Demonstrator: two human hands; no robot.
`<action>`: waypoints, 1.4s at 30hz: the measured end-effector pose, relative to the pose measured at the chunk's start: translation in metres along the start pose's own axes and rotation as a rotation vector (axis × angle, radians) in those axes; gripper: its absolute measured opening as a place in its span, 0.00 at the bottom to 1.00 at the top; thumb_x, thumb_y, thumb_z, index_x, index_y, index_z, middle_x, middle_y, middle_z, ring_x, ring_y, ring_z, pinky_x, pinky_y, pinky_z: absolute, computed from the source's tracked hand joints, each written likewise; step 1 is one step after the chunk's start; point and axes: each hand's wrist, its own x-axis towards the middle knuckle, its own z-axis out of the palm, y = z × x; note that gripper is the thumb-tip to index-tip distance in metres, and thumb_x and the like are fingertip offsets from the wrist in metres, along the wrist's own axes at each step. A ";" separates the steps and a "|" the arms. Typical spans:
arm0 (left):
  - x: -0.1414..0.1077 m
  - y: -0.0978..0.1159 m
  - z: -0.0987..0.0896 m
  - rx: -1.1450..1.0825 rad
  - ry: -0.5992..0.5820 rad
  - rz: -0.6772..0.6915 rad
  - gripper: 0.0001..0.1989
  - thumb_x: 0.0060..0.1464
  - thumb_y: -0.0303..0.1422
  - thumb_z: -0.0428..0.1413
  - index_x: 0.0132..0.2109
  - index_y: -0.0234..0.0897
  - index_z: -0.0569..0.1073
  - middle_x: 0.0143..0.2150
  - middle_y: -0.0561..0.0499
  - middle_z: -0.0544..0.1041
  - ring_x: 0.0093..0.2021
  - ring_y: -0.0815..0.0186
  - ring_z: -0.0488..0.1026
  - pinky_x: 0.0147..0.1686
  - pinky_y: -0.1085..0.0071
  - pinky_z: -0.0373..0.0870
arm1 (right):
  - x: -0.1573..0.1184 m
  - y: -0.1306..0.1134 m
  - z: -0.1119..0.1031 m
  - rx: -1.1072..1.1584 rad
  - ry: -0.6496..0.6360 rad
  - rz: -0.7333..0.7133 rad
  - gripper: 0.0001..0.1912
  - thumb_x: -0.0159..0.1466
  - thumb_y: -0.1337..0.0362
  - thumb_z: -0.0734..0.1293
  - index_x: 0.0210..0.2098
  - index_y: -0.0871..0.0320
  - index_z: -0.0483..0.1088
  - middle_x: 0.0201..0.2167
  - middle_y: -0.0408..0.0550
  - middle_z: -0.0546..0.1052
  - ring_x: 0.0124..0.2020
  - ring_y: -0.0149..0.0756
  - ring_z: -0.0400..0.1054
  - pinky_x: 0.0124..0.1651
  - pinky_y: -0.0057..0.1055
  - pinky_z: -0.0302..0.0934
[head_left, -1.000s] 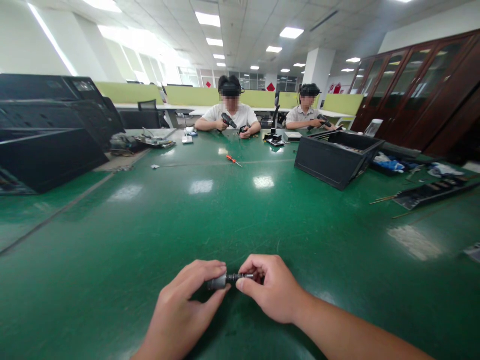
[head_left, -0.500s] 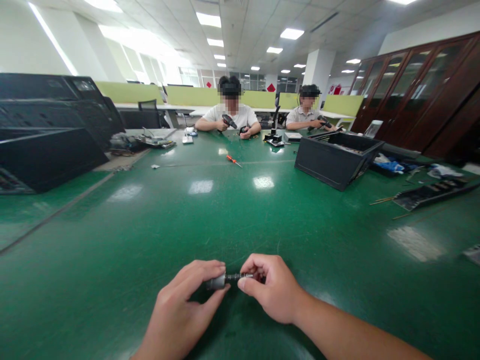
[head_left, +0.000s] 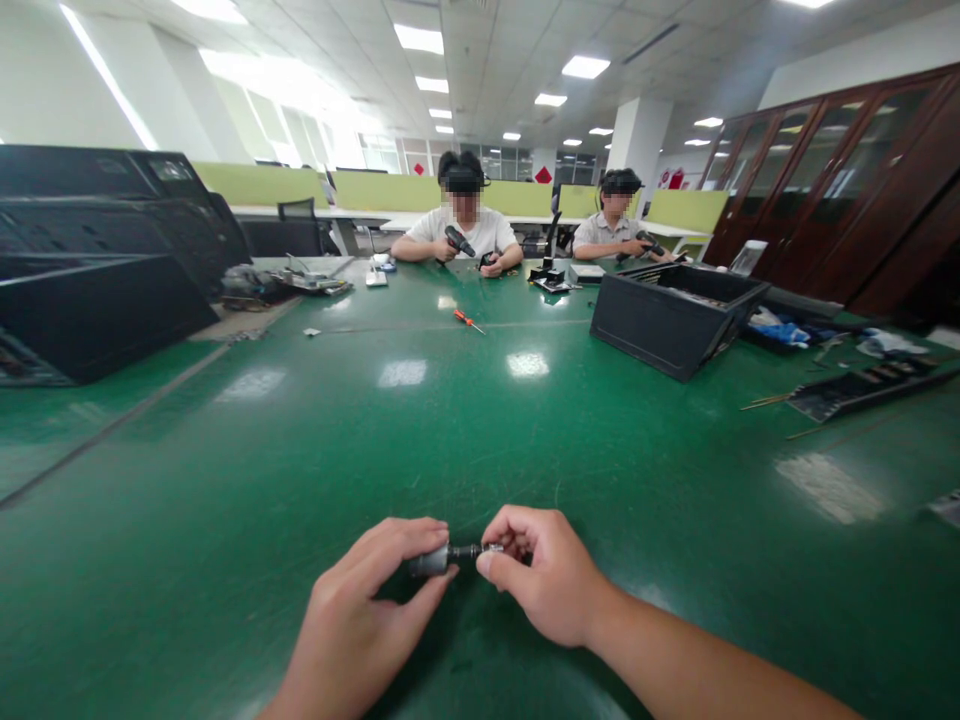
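Observation:
Near the front of the green table (head_left: 480, 440), my left hand (head_left: 375, 590) grips a small grey metal cylinder (head_left: 430, 562) between thumb and fingers. It looks like a small motor, though its exact kind is unclear. A thin dark ridged shaft (head_left: 466, 552) sticks out of its right end. My right hand (head_left: 544, 575) pinches the far end of that shaft between thumb and forefinger, with the other fingers curled in. The shaft lies level between both hands, and its tip is partly hidden by my right fingers.
An orange-handled screwdriver (head_left: 466, 320) lies farther back. Across the table, two people hold power drills (head_left: 459, 240). A black computer case (head_left: 667, 320) stands back right, larger black cases (head_left: 97, 320) at left. Thin rods (head_left: 766, 402) and a metal panel (head_left: 855, 390) lie on the right.
Both hands keep the same hold on the cylinder and shaft. Only a very slight shift of the fingers and of the view shows.

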 end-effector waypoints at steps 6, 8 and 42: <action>-0.001 0.000 0.000 0.000 0.013 0.000 0.08 0.58 0.32 0.61 0.45 0.42 0.77 0.42 0.50 0.82 0.41 0.63 0.81 0.42 0.69 0.80 | 0.000 0.001 0.000 0.005 0.007 0.003 0.02 0.59 0.67 0.68 0.30 0.59 0.71 0.21 0.40 0.70 0.24 0.29 0.63 0.32 0.27 0.60; -0.001 -0.001 -0.001 0.001 0.009 0.000 0.08 0.58 0.32 0.61 0.45 0.42 0.77 0.42 0.50 0.82 0.41 0.63 0.81 0.42 0.70 0.80 | 0.001 0.001 0.000 0.003 0.002 0.005 0.02 0.59 0.68 0.68 0.30 0.59 0.71 0.21 0.39 0.70 0.23 0.29 0.64 0.32 0.27 0.61; 0.001 -0.002 -0.004 0.005 0.015 -0.012 0.08 0.58 0.33 0.61 0.45 0.42 0.77 0.42 0.52 0.82 0.41 0.66 0.81 0.44 0.73 0.78 | 0.001 0.002 0.000 0.021 -0.004 -0.025 0.05 0.62 0.66 0.66 0.29 0.59 0.70 0.22 0.40 0.70 0.23 0.30 0.64 0.30 0.26 0.59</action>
